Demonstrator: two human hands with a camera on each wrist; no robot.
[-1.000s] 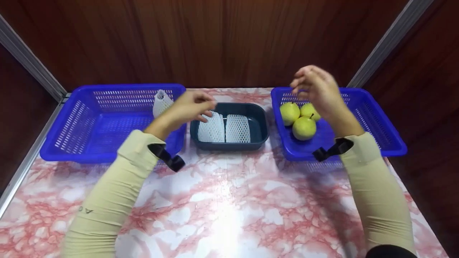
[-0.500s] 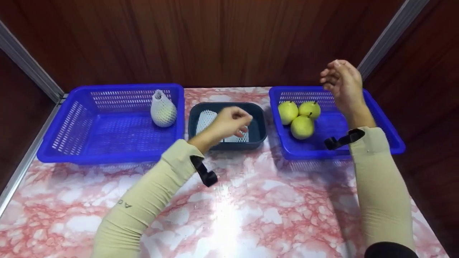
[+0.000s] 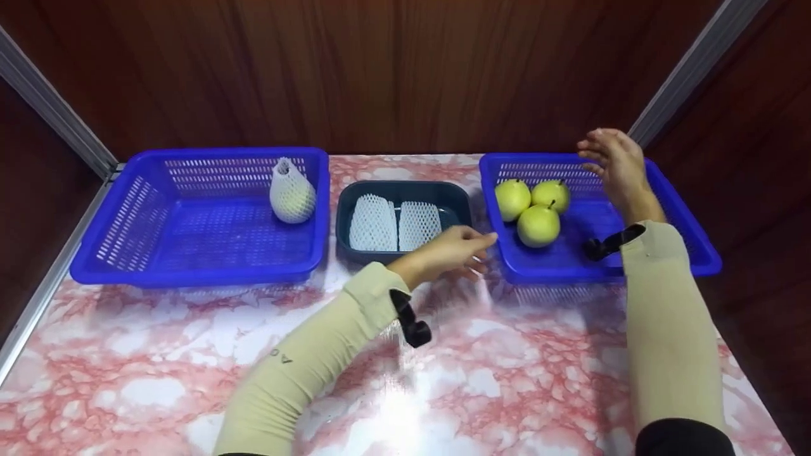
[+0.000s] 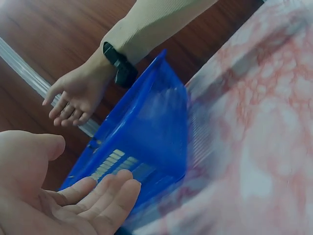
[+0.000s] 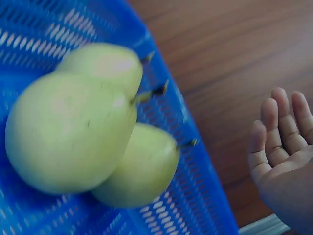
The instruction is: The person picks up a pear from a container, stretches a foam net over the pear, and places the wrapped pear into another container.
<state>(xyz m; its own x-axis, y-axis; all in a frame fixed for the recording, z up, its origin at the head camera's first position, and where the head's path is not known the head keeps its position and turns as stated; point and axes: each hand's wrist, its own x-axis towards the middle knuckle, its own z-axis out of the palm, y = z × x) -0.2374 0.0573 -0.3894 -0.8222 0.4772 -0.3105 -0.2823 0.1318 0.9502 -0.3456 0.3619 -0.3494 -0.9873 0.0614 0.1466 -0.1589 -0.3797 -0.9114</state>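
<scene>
1. Pears [image 3: 512,201], three, bunched in the left half of the right-side basket [image 3: 592,215]; front pear [image 3: 538,227] closest to the viewer.
2. Left hand [image 3: 453,252]: just off that basket's left side, beside the dark tray [image 3: 456,214]. Fingers relaxed, thumb apart, nothing held. Contact with basket: can't tell.
3. Key relation, as judged: front pear lies right and slightly beyond left fingertips, basket side in between. A reach from there would have to clear the rim.
4. Right hand [image 3: 621,166]: raised at the basket's far right part, fingers loosely bent, nothing held. Pears lie left of it and lower.
5. Nearer hand: left looks closer to front pear; right has no wall to cross. Depth uncertain, so tentative.
6. Axis: pears near round; stems [image 5: 157,91] all lean toward the back, so sides probably easier to grasp.
7. Also: two foam nets [image 3: 372,223] flat in tray, side by side; netted fruit [image 3: 294,199] in left-side basket [image 3: 203,228], right end.
</scene>
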